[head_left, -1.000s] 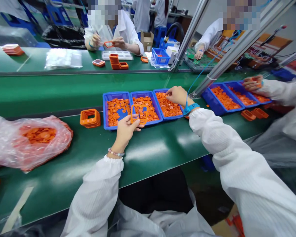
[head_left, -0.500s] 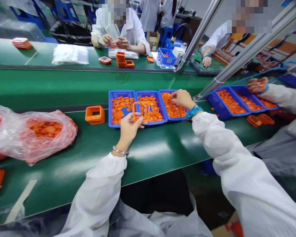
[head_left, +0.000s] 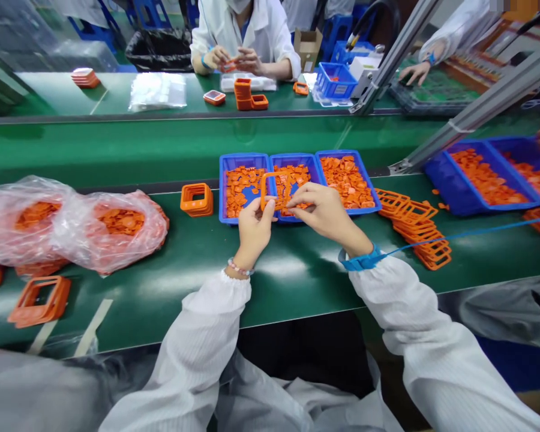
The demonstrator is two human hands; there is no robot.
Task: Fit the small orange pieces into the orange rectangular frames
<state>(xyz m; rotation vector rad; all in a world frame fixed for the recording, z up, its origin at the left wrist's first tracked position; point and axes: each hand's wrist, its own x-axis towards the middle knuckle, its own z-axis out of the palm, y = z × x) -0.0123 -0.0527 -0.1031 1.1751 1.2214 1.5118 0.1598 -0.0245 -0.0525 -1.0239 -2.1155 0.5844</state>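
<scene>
My left hand [head_left: 255,229] grips a thin orange rectangular frame [head_left: 263,191] upright by its lower left corner, thumb towards me. The fingers of my right hand [head_left: 324,213] are pinched at the frame's lower right; whatever they hold is hidden. Behind the frame stand three blue bins side by side: the left bin [head_left: 222,191], the middle bin [head_left: 292,157] and the right bin [head_left: 375,201]. Small flat orange pieces [head_left: 348,180] fill them, with some bare floor in the left one. Left of the bins stands a neat stack of orange frames [head_left: 197,210].
Fanned-out orange frames [head_left: 420,231] lie to the right, near a neighbour's blue bins [head_left: 445,186]. Plastic bags of orange parts [head_left: 121,234] and more frames [head_left: 40,303] are at left. A metal post [head_left: 454,126] slants up behind. A co-worker [head_left: 247,42] sits opposite.
My right hand has come from the right bin leftwards to the frame in my left hand. The view has shifted, showing the fanned-out frames at right.
</scene>
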